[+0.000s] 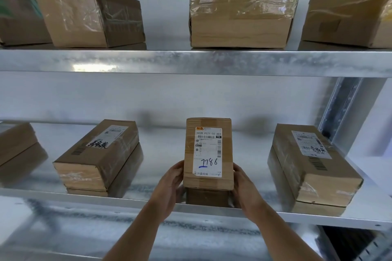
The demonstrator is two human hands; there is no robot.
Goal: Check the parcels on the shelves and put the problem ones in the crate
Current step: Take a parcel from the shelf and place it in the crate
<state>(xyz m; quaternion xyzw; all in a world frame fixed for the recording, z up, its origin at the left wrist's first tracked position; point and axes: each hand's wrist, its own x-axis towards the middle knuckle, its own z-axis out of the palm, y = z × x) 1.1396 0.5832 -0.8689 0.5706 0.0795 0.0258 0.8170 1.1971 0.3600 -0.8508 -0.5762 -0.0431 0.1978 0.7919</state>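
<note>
two hands on one parcel, lower shelf
left hand (169, 184) and right hand (246, 188) clasp the sides of the parcel (209, 154) marked 1786, at the front edge of the shelf (148, 199).

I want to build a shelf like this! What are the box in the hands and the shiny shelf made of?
The box looks like brown cardboard, matte, wrapped in clear glossy tape, with a white paper label. The shelf looks like bare grey metal, maybe galvanised steel: it is mottled and mirrors the boxes faintly.
</note>
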